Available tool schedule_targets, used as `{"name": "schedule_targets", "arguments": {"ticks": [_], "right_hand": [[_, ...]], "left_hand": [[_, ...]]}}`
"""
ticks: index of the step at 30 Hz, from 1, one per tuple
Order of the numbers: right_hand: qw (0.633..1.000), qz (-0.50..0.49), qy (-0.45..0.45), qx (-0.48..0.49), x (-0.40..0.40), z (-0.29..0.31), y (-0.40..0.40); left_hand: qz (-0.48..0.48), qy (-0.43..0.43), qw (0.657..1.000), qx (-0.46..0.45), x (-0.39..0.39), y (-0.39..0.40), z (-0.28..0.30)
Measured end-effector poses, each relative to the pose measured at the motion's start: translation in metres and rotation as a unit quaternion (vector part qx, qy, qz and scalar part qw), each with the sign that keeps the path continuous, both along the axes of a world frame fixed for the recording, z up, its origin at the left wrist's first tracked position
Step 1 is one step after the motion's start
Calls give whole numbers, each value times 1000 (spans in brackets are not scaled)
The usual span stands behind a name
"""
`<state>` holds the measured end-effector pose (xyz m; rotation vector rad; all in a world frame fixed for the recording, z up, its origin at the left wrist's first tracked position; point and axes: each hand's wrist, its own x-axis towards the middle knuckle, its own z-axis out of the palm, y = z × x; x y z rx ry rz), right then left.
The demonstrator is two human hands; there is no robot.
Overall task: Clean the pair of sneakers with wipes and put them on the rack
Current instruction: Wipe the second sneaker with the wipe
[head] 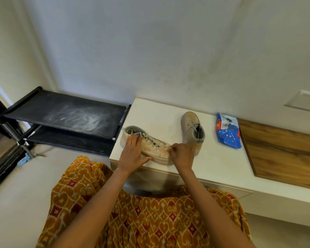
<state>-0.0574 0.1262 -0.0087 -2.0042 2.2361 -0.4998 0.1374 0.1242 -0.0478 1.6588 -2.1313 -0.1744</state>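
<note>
Near sneaker [149,146] on white bench [213,161] | left hand [133,153] grips its heel end | right hand [183,154] curled at toe, wipe unclear

The label print on the blue wipes pack [227,130] is too small to read.

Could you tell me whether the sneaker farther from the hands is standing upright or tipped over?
Upright. The far sneaker rests on its sole on the white counter, its opening and laces facing up.
</note>
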Motion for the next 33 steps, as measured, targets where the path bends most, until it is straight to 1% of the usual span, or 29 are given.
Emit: {"name": "schedule_targets", "arguments": {"ticks": [2,4,7,9,11,12,15,17,19,22,24,26,28,31,33], "right_hand": [[999,7,33,-3,26,1,11],[999,18,21,-21,41,-1,24],[998,32,23,-50,29,-13,36],[997,-3,12,-77,5,-16,38],[997,-47,8,-55,-13,-11,30],[998,-51,9,-44,-18,-9,22],[999,0,13,-35,-14,-2,-4],[998,31,57,-19,-4,-1,-14],[990,60,124,2,2,1,-13],[973,100,205,-11,2,-1,6],[974,98,203,-10,0,-5,15],[977,90,192,5,0,-3,23],[980,87,180,14,3,-1,24],[988,79,124,47,5,4,19],[989,70,102,77,4,7,11]], "left_hand": [[13,17,1000,-4,-4,0,0],[17,26,999,-12,-4,2,0],[7,20,1000,-15,-1,0,-1],[4,19,1000,-20,1,-1,-1],[1,19,1000,-18,0,-1,0],[1,17,1000,-15,0,-2,0],[-2,17,1000,-13,0,-2,0],[-1,24,1000,-11,1,-2,2],[-3,29,1000,-1,1,-2,3],[-33,19,999,16,4,-7,8],[-74,-8,997,26,8,-16,14],[-94,-31,995,30,11,-21,20],[-80,-39,996,27,11,-20,21],[-48,-23,998,27,6,-3,14],[-50,-29,998,15,0,7,11]]}}
